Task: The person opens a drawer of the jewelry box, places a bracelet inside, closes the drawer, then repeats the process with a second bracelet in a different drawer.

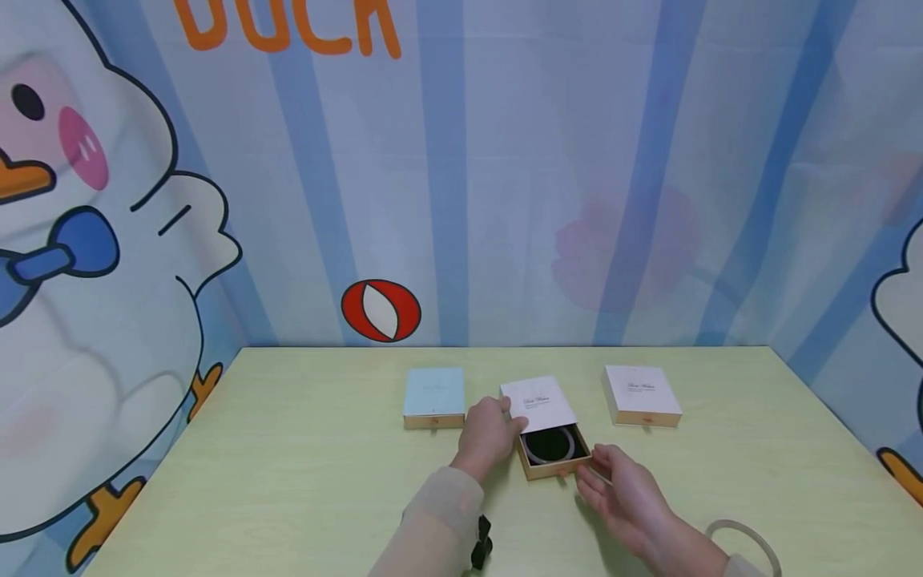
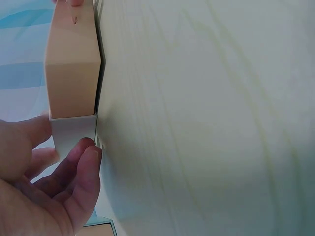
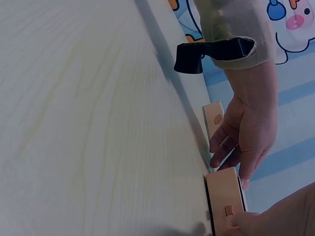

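A small drawer box stands in the middle, with a white lettered sleeve (image 1: 539, 402) and a tan drawer (image 1: 558, 469) slid partly out toward me. On dark padding inside the drawer lies a pale round bangle (image 1: 573, 447). My left hand (image 1: 488, 434) grips the sleeve by its sides; in the left wrist view its fingers (image 2: 88, 162) curl about the sleeve's far end. At the drawer's front right corner, my right hand (image 1: 629, 498) pinches the front beside the small pull tab (image 3: 229, 210).
A light blue box (image 1: 435, 391) stands left of the middle one, a white box (image 1: 642, 389) to its right. All rest on a pale wooden table (image 1: 288, 465). A striped cartoon curtain (image 1: 505, 176) hangs behind the table. A black strap piece (image 1: 481, 543) sits by my left sleeve.
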`<action>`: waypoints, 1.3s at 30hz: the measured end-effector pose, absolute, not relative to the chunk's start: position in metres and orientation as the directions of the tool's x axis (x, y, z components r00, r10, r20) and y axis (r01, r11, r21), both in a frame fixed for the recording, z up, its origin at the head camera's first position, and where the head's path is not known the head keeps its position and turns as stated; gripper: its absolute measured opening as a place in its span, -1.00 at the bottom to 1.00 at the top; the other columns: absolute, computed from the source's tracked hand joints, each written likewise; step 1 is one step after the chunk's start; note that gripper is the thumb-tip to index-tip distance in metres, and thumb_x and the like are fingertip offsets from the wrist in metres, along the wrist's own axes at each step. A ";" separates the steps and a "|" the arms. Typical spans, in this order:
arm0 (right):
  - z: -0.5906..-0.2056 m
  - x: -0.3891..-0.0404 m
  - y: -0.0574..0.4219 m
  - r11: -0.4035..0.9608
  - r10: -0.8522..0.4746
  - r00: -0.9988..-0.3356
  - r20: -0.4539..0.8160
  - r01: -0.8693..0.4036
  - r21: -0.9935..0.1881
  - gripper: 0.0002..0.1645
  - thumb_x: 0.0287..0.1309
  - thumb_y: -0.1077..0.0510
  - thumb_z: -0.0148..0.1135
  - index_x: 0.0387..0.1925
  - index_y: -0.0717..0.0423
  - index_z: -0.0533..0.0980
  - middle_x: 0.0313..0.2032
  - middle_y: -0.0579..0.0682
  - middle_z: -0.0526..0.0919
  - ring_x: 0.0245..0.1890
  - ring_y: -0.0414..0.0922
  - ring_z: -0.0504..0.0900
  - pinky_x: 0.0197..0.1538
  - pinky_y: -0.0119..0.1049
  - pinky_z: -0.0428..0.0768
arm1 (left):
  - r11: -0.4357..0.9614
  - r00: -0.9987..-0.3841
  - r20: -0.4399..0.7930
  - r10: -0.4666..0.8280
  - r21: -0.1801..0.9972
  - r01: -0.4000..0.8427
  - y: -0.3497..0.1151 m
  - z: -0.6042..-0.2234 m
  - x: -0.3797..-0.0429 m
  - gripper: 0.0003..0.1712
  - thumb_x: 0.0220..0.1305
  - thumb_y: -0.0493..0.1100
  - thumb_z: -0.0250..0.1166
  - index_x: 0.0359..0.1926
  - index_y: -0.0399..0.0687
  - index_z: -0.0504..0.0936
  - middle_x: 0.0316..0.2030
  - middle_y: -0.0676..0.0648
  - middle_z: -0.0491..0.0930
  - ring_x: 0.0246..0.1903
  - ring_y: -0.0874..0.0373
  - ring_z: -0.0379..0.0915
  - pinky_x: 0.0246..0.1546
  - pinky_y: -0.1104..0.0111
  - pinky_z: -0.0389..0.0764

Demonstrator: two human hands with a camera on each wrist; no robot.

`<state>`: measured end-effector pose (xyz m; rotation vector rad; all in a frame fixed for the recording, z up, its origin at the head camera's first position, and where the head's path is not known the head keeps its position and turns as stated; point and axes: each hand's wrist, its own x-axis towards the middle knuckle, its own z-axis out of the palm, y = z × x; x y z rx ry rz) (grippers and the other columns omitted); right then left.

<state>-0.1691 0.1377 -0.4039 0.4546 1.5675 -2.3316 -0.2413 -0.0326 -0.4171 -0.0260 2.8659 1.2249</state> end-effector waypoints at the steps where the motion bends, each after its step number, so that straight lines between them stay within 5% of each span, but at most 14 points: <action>1: -0.404 -0.169 0.138 -0.364 -0.068 -0.907 -0.416 0.411 -0.836 -0.27 0.40 0.12 -0.35 0.40 0.41 -0.29 0.42 0.36 -0.23 0.43 0.18 -0.02 0.41 -0.09 0.07 | 0.692 -1.000 -0.026 -0.005 0.722 -0.023 -0.033 -0.417 -0.241 -0.51 0.23 -0.10 0.29 0.14 -0.23 0.52 0.18 -0.14 0.49 -0.20 0.09 0.43 -0.41 0.40 0.36; 8: -0.404 -0.172 0.138 -0.375 -0.076 -0.903 -0.423 0.419 -0.827 -0.27 0.41 0.12 -0.37 0.41 0.39 -0.33 0.44 0.35 -0.26 0.45 0.17 -0.07 0.42 -0.07 0.05 | 0.677 -0.999 -0.036 -0.003 0.736 -0.029 -0.033 -0.418 -0.242 -0.51 0.24 -0.10 0.28 0.15 -0.22 0.51 0.19 -0.14 0.48 -0.53 0.09 0.27 -0.60 0.40 0.21; 20: -0.406 -0.175 0.137 -0.390 -0.069 -0.906 -0.417 0.409 -0.825 -0.28 0.42 0.12 -0.39 0.41 0.40 -0.31 0.43 0.35 -0.24 0.45 0.17 -0.07 0.42 -0.07 0.04 | 0.693 -0.999 -0.031 -0.010 0.720 -0.029 -0.032 -0.419 -0.242 -0.50 0.22 -0.08 0.30 0.14 -0.22 0.53 0.18 -0.12 0.49 -0.30 0.08 0.41 -0.55 0.42 0.27; 29: -0.406 -0.177 0.134 -0.398 -0.057 -0.916 -0.397 0.386 -0.832 -0.31 0.43 0.12 -0.41 0.41 0.40 -0.29 0.43 0.36 -0.23 0.44 0.19 -0.06 0.42 -0.07 0.05 | 0.679 -0.999 -0.042 -0.015 0.733 -0.041 -0.032 -0.419 -0.242 -0.50 0.23 -0.09 0.29 0.14 -0.23 0.52 0.20 -0.12 0.48 -0.48 0.09 0.33 -0.61 0.41 0.23; 39: -0.405 -0.179 0.133 -0.408 -0.049 -0.915 -0.400 0.384 -0.829 -0.31 0.43 0.13 -0.41 0.41 0.39 -0.30 0.43 0.35 -0.22 0.44 0.18 -0.06 0.42 -0.08 0.05 | 0.692 -0.999 -0.036 -0.014 0.721 -0.036 -0.032 -0.419 -0.242 -0.49 0.22 -0.08 0.30 0.15 -0.22 0.52 0.19 -0.11 0.49 -0.21 0.09 0.45 -0.44 0.41 0.36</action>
